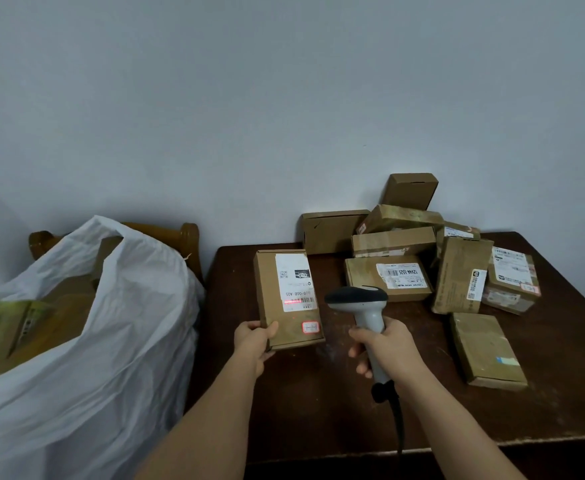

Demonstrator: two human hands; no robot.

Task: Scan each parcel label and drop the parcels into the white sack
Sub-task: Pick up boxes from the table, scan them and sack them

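White sack (118,341) left of the table (319,410) already held several parcels, about nine waited in the pile (422,258), left hand (254,342) gripped a parcel (289,297) mid-scan, right hand (384,344) gripped the scanner (364,306).

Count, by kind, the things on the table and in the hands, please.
Brown cardboard parcels lying on the dark wooden table: 9
Brown cardboard parcel held by the left hand: 1
Grey handheld barcode scanner in the right hand: 1
Total: 11
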